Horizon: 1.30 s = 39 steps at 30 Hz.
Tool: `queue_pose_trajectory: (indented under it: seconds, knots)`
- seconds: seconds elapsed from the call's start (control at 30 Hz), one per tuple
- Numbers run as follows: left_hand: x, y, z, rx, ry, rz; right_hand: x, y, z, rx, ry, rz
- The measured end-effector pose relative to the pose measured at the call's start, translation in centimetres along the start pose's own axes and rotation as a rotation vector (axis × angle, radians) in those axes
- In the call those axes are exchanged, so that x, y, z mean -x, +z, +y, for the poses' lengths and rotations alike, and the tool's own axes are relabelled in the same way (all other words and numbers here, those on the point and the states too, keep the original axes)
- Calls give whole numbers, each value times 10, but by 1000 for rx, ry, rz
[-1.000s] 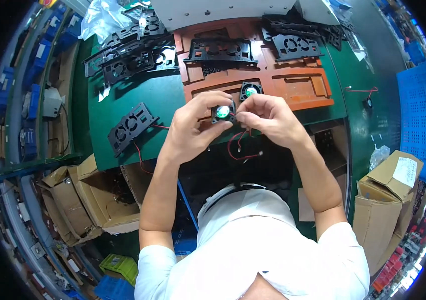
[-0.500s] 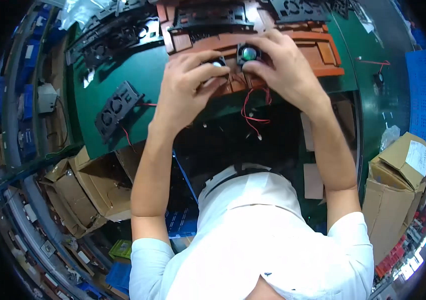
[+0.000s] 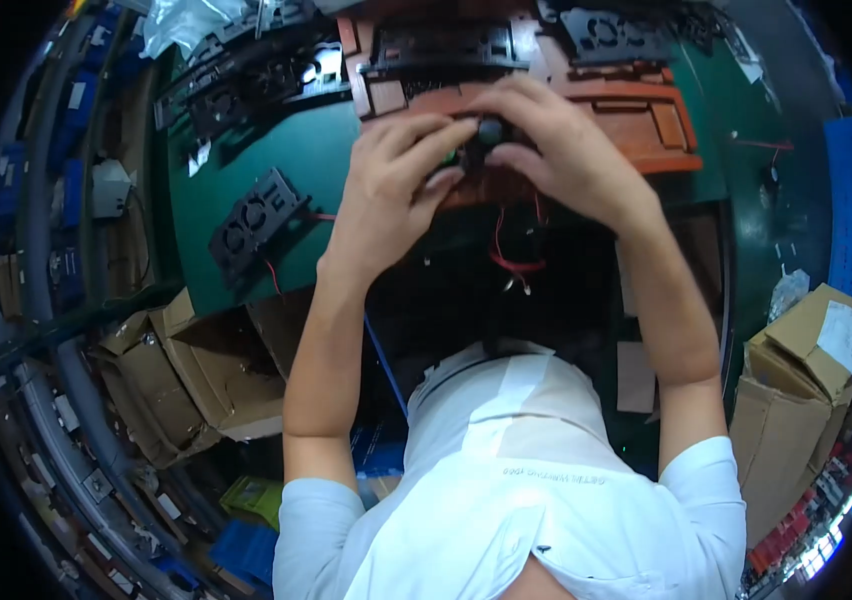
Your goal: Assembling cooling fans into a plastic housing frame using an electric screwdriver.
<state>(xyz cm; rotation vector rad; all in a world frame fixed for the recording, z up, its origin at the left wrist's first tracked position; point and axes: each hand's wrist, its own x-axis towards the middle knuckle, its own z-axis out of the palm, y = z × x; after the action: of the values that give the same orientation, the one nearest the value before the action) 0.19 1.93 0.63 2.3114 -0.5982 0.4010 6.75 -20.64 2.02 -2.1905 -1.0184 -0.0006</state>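
My left hand (image 3: 391, 185) pinches a small black cooling fan, mostly hidden by its fingers. Beside it, my right hand (image 3: 566, 145) has thumb and fingers round a second small cooling fan (image 3: 490, 131), whose round hub faces up. The two fans are close together above an orange fixture (image 3: 636, 125); whether they touch it or each other I cannot tell. Thin red wires (image 3: 514, 262) hang below my hands over the table's front edge. A black plastic bracket (image 3: 476, 48) with a slotted middle lies across the fixture, just beyond my hands.
On the green table (image 3: 321, 165), a black fan bracket (image 3: 254, 225) with red wires lies at left. More black brackets (image 3: 246, 90) are stacked behind it, and another bracket (image 3: 611, 35) is at far right. Cardboard boxes (image 3: 796, 370) stand on both sides, with shelves (image 3: 66, 330) at left.
My hands have drawn slightly closer together with the fans, and the right-hand fan has tilted and turned darker. The hanging red wires have shifted. The whole view has moved slightly.
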Motion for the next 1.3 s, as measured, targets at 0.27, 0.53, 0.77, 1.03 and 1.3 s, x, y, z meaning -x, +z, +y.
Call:
queue_pose_trajectory:
  seconds: [0.27,0.53,0.77,1.03,1.3]
  knots:
    - [-2,-5,3,-88,2,-47,8,1,-10,32,4,-7]
    - [-8,-15,12,-177,6,-113,2,-2,-13,16,77,-63]
    - [-35,-43,-22,-1,-84,57,31,25,-63,-569,172,416]
    - [-114,-31,-75,-224,-204,-305,52,159,-161,-2097,583,-748]
    - [-119,-34,-72,-189,-281,-267,87,179,-181,-2220,424,-1233]
